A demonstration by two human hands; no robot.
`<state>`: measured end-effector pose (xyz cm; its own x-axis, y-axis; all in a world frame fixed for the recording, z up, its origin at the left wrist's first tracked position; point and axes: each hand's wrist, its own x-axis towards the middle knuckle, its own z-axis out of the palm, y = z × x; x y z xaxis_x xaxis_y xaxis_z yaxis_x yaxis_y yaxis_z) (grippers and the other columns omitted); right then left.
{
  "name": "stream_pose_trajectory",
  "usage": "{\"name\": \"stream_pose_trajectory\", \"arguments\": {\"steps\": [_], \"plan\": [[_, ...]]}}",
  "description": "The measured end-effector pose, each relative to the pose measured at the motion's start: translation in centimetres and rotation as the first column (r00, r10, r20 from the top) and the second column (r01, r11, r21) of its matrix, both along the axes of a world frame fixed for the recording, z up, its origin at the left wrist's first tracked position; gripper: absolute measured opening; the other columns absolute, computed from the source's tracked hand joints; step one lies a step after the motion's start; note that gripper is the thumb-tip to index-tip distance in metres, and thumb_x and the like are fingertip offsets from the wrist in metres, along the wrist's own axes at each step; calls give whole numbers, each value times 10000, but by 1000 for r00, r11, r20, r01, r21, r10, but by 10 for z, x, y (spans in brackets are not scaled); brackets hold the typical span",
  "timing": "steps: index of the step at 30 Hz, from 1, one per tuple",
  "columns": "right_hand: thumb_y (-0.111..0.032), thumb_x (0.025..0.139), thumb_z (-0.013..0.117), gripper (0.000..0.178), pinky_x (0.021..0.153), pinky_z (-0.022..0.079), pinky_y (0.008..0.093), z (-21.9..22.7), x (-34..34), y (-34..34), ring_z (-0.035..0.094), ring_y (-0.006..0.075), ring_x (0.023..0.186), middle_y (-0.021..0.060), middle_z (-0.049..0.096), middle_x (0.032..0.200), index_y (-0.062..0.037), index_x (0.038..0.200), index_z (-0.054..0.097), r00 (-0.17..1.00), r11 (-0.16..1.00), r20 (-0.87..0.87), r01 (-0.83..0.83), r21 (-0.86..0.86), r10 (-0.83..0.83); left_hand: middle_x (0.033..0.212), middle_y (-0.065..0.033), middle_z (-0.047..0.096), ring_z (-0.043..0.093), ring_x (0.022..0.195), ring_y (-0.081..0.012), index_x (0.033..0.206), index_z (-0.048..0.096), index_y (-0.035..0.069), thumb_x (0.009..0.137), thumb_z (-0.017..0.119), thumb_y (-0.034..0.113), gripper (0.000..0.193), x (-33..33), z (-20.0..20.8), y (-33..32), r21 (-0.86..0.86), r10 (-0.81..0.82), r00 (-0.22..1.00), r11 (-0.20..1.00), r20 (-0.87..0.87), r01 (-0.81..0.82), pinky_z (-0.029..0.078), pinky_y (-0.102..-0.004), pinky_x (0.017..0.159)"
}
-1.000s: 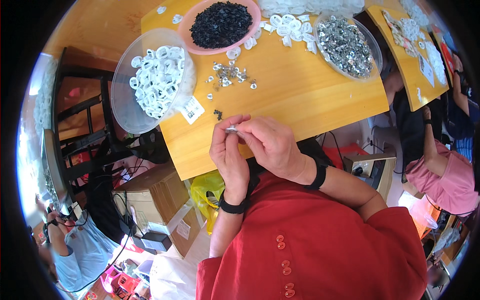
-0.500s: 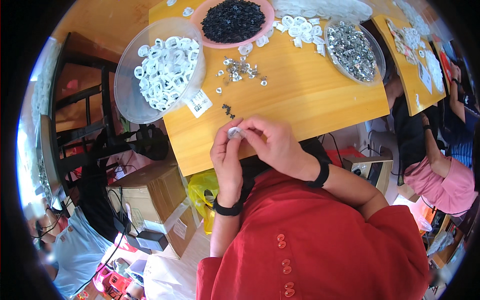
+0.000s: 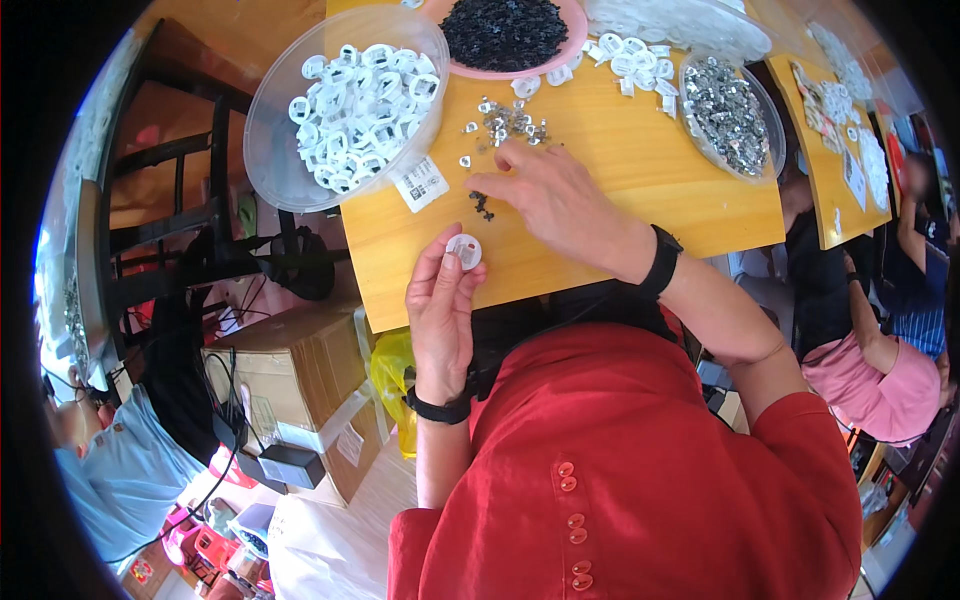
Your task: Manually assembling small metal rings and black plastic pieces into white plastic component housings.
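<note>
Near the table's front edge, my left hand [image 3: 440, 320] pinches a round white plastic part [image 3: 464, 251] between thumb and fingers, its face turned up. My right hand [image 3: 565, 205] reaches over the table with fingers apart. Its fingertips hover beside a few small black cross-shaped pieces [image 3: 482, 208] and just short of a loose pile of small shiny metal pieces [image 3: 508, 122]. I see nothing held in it, though its palm side is hidden.
A clear tub [image 3: 262, 125] of white parts stands at left, beside a printed label [image 3: 420, 184]. Behind are a pink bowl [image 3: 580, 40] of black pieces and loose white parts [image 3: 636, 62]. A clear bowl [image 3: 776, 150] of metal pieces sits right. Other people work at both sides.
My right hand has left the white part and moved forward to the small pieces. My left hand keeps the part, now more fully visible. The view has shifted slightly.
</note>
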<state>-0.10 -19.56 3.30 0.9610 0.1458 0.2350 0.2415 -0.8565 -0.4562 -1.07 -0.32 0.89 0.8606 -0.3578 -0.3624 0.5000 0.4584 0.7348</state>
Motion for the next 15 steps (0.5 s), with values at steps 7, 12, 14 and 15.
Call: {"name": "stream_pose_trajectory", "arguments": {"steps": [7, 12, 14, 15], "plan": [[-47, 800, 480, 334, 774, 410, 383, -15, 1, 0, 566, 233, 920, 85, 541, 970, -129, 1071, 657, 996, 981, 86, -20, -195, 37, 1041, -52, 616, 589, 850, -111, 1243, 533, 25, 936, 556, 108, 319, 1, 0, 0, -19, 0, 1000, 1000, 5, 0, 499, -241, 799], [-36, 788, 511, 330, 762, 424, 376, -12, -12, -15, 570, 247, 895, 89, 546, 944, -119, 1073, 655, 1000, 995, -21, 13, -103, -15, 1034, -53, 617, 587, 844, -109, 1236, 536, 23, 938, 552, 107, 310, 0, 0, -2, -4, 13, 1000, 1000, 3, -13, 497, -236, 791], [-29, 786, 533, 323, 745, 438, 380, -11, -17, -18, 577, 261, 874, 97, 552, 925, -110, 1075, 652, 998, 999, -58, 15, -41, -17, 1028, -52, 618, 585, 838, -107, 1232, 538, 20, 939, 550, 108, 306, 0, 0, -2, 2, 13, 1000, 1000, 2, -13, 496, -234, 786], [-27, 787, 556, 302, 723, 452, 385, -11, -19, -19, 581, 281, 844, 106, 557, 900, -96, 1066, 649, 993, 993, -78, 92, 68, -86, 1021, -51, 618, 582, 830, -104, 1226, 540, 18, 941, 548, 110, 299, 0, 1, -3, 4, 11, 1000, 1000, 12, -11, 494, -231, 781]]}}
